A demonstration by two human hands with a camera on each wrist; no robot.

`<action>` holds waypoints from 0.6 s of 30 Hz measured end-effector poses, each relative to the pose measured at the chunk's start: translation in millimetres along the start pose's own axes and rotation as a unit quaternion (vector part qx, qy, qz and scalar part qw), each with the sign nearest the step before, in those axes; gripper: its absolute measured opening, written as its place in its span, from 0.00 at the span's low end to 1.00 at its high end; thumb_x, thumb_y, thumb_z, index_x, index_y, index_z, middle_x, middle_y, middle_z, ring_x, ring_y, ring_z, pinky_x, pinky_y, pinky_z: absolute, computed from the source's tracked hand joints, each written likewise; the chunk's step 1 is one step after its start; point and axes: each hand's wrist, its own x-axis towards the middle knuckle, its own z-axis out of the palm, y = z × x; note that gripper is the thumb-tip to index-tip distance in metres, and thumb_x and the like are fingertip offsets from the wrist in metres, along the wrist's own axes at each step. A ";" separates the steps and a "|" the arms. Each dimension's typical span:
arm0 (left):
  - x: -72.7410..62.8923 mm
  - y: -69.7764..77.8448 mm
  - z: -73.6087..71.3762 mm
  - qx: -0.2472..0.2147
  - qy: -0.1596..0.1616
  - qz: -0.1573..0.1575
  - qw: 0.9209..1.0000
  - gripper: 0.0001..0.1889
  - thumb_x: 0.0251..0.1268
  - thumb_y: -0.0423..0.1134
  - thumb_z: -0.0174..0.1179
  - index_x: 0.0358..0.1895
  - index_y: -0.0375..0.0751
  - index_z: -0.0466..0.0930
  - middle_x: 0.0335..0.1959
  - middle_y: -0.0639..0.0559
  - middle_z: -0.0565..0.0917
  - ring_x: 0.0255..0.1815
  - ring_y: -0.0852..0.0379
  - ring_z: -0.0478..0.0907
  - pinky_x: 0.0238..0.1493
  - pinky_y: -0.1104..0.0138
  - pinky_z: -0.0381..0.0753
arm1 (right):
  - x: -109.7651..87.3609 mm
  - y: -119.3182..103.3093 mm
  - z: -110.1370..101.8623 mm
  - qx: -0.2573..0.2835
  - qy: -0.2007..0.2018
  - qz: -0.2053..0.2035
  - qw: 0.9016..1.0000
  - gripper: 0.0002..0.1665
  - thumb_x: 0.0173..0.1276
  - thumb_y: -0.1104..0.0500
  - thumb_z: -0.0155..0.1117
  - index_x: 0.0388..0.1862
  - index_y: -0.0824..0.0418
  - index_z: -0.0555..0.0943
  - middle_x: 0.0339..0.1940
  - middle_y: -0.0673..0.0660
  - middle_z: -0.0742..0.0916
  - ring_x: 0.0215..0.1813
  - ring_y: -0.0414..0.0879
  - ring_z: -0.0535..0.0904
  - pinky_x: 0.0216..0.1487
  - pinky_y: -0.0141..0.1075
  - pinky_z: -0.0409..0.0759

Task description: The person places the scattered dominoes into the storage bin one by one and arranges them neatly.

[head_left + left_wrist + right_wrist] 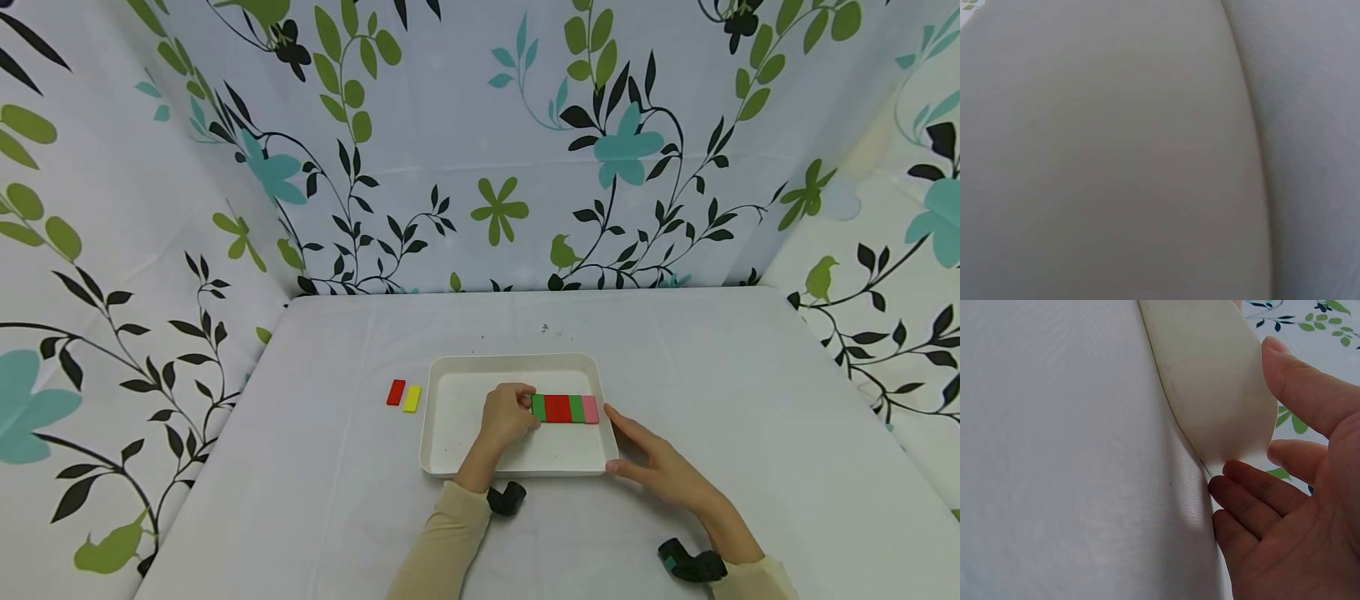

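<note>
The left hand (508, 417) grasps the 9 o'clock end of a row of green, red and pink blocks (566, 409) lying inside the white tray (465, 454) on the counter (750, 400). The right hand (648, 462), fingers straight, touches the tray's corner at 4 o'clock. A red block (395, 392) and a yellow block (412, 398) lie on the counter at 9 o'clock from the tray.

No readable text, labels, brands or numbers are showing anywhere; blocks, tray, cloth and backdrop are all carrying none.
</note>
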 end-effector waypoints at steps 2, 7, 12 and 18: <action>-0.2 0.3 -0.4 0.002 0.000 0.004 1.000 0.24 0.43 0.22 0.72 0.49 0.37 0.85 0.28 0.52 0.78 0.29 0.59 0.71 0.29 0.73 0.70 | 0.2 0.1 0.2 0.001 -0.001 -0.001 1.000 0.49 0.65 0.50 0.67 0.79 0.55 0.55 0.78 0.61 0.62 0.70 0.18 0.51 0.63 0.15 0.52; 0.1 -1.0 -0.6 0.005 -0.001 0.015 1.000 0.24 0.43 0.22 0.72 0.50 0.36 0.84 0.27 0.52 0.77 0.28 0.59 0.70 0.29 0.72 0.69 | 0.1 -0.3 -0.1 -0.001 0.000 -0.002 1.000 0.48 0.65 0.50 0.67 0.79 0.54 0.55 0.78 0.62 0.62 0.70 0.19 0.51 0.63 0.15 0.53; 0.0 -2.1 0.0 0.012 -0.003 0.019 1.000 0.27 0.42 0.23 0.72 0.53 0.35 0.83 0.28 0.52 0.78 0.29 0.59 0.70 0.28 0.72 0.69 | 0.0 -1.3 -0.3 -0.002 0.000 -0.002 1.000 0.49 0.65 0.49 0.67 0.79 0.55 0.55 0.78 0.62 0.61 0.70 0.18 0.50 0.63 0.14 0.52; -2.5 0.2 -4.9 0.013 -0.013 0.037 0.999 0.29 0.42 0.24 0.73 0.56 0.34 0.81 0.30 0.50 0.78 0.29 0.58 0.70 0.29 0.70 0.71 | 0.0 -1.6 -0.3 -0.001 0.000 0.001 1.000 0.49 0.64 0.49 0.68 0.79 0.55 0.55 0.78 0.62 0.62 0.69 0.18 0.50 0.63 0.14 0.52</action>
